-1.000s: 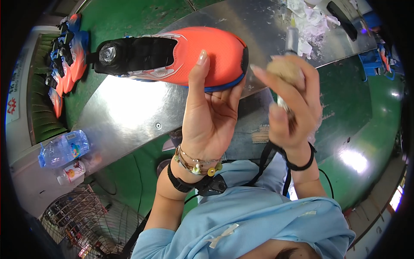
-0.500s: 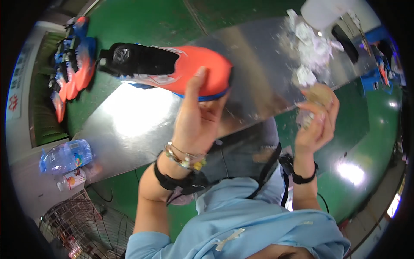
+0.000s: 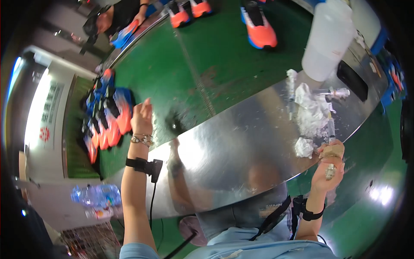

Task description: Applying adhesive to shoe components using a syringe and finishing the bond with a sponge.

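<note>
My left hand (image 3: 142, 118) reaches out over the green surface, fingers stretched and holding nothing. It is just right of a row of orange, blue and black sports shoes (image 3: 113, 129) standing close together. Low over the near right edge of the metal plate (image 3: 228, 151), my right hand (image 3: 326, 177) is closed round a tan block (image 3: 333, 151). A small greyish piece (image 3: 330, 172) shows in the same hand; its kind is unclear. Right above these fingers lies a syringe (image 3: 331, 128), beside crumpled white tissue (image 3: 307, 110).
A white plastic bottle (image 3: 325, 43) and a black phone-like slab (image 3: 352, 80) are at the far right. Another shoe (image 3: 259, 28) stands on the green belt (image 3: 224, 64). Across it, a person (image 3: 114, 21) handles a shoe. Clear plastic bottles (image 3: 97, 195) lie at left.
The orange shoe has left my left hand, which moved left to the shoe row and is now empty. My right hand keeps the tan block, lower in view. The view has shifted.
</note>
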`<state>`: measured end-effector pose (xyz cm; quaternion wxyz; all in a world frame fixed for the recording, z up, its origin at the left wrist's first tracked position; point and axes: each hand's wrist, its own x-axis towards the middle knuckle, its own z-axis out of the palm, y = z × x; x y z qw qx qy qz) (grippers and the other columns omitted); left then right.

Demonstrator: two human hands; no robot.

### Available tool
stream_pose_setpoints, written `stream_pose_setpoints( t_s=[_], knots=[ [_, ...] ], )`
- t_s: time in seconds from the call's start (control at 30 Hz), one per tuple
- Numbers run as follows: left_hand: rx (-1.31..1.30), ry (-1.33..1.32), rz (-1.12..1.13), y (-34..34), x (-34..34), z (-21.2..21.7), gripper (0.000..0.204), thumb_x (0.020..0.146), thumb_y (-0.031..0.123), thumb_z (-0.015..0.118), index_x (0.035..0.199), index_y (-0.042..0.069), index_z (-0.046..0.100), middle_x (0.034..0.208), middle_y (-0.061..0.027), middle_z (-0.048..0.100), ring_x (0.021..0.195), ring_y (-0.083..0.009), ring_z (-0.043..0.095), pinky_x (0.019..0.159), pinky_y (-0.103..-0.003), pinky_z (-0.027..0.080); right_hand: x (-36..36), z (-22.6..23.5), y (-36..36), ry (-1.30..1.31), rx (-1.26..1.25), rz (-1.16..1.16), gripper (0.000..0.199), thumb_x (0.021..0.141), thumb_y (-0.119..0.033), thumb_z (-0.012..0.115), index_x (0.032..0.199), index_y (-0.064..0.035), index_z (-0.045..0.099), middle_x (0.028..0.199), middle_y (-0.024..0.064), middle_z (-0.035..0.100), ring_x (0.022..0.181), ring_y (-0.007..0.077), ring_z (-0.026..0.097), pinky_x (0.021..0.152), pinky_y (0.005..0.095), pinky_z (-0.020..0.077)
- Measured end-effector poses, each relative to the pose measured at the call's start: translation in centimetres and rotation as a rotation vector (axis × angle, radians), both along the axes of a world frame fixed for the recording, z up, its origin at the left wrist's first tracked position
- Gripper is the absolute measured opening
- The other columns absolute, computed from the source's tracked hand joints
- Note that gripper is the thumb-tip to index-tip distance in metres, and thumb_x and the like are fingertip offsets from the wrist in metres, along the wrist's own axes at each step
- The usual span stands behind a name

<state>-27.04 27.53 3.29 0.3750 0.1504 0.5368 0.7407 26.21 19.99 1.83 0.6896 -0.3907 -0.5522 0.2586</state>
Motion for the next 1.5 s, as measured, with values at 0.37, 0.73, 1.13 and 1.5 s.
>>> stream_pose_setpoints(
  t_s=[0.37,0.73,1.13,1.5],
  knots=[
    [-0.253,-0.376,-0.7,23.5,31.6,-0.4,0.06,0.089,0.039,0.056,0.126,-0.005,0.038,0.125,-0.0219,0.049,0.11,-0.0384,0.054,0.086,-0.042,0.054,4.1,0.8,0.9,1.11,-0.152,0.279,0.058,0.095,-0.041,0.027,0.058,-0.0036,0.052,0.084,0.0128,0.047,0.076,0.0224,0.042,0.051,0.0319,0.0367],
    [-0.256,0.049,-0.614,16.9,24.1,0.5,0.044,0.088,0.026,0.062,0.119,-0.002,0.049,0.119,-0.0124,0.055,0.102,-0.0271,0.061,0.084,-0.028,0.055,5.5,0.8,-0.8,1.087,-0.324,0.362,0.066,0.095,-0.046,0.02,0.052,-0.0066,0.05,0.093,0.0198,0.049,0.064,0.0264,0.047,0.055,0.0361,0.0418],
    [-0.476,-0.426,-0.24,-29.2,16.2,8.4,0.047,0.089,0.051,0.049,0.11,0.009,0.053,0.073,0.0002,0.059,0.043,-0.0071,0.041,0.035,-0.017,0.033,4.3,1.7,0.0,0.983,-0.325,0.491,0.051,0.094,-0.043,0.036,0.067,-0.007,0.06,0.1,0.0176,0.049,0.075,0.0271,0.044,0.059,0.0327,0.0379],
    [-0.354,0.304,0.158,-41.9,6.9,3.7,0.036,0.093,0.025,0.053,0.12,0.003,0.046,0.118,-0.0129,0.055,0.104,-0.0202,0.056,0.083,-0.035,0.05,5.5,3.7,-2.1,0.5,-0.414,0.133,0.047,0.095,-0.038,0.037,0.093,0.0006,0.063,0.111,0.0201,0.055,0.082,0.0303,0.057,0.064,0.0317,0.0395]
  ],
)
